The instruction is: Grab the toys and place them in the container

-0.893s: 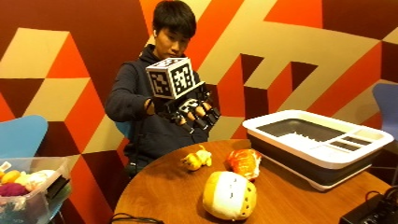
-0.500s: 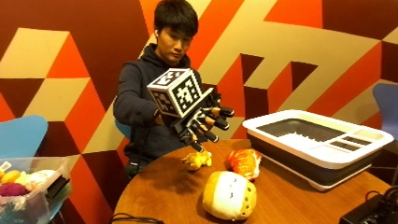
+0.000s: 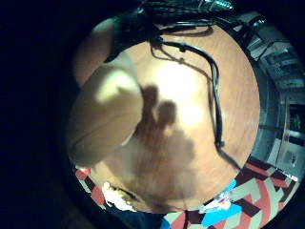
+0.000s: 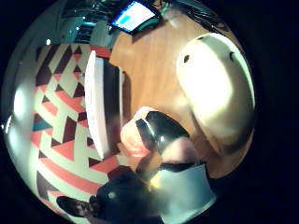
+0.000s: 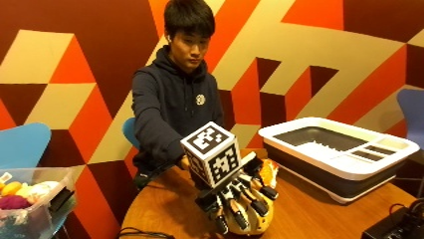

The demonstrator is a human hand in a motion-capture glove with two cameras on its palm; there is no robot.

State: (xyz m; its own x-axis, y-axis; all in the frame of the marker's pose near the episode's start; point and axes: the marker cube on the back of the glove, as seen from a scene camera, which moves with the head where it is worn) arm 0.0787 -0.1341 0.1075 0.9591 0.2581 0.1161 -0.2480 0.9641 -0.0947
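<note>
Gloved grip spread open over rounded cream plush toy, round wooden table

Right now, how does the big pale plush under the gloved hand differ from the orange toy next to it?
The pale plush is much larger and rounder than the orange toy. The gloved hand covers the plush; the orange toy peeks out behind it, nearer the container. Both lie on the table, outside the container.

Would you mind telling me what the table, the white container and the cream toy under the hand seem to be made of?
Table: wood or wood-look laminate, with warm brown grain and a soft sheen. Container: probably plastic, with a smooth white rim and darker grey walls. Cream toy: rounded and pale with small dark eyes; its smooth, highlighted surface leaves plush or soft plastic open. The gloved right hand reaches down over it.
</note>
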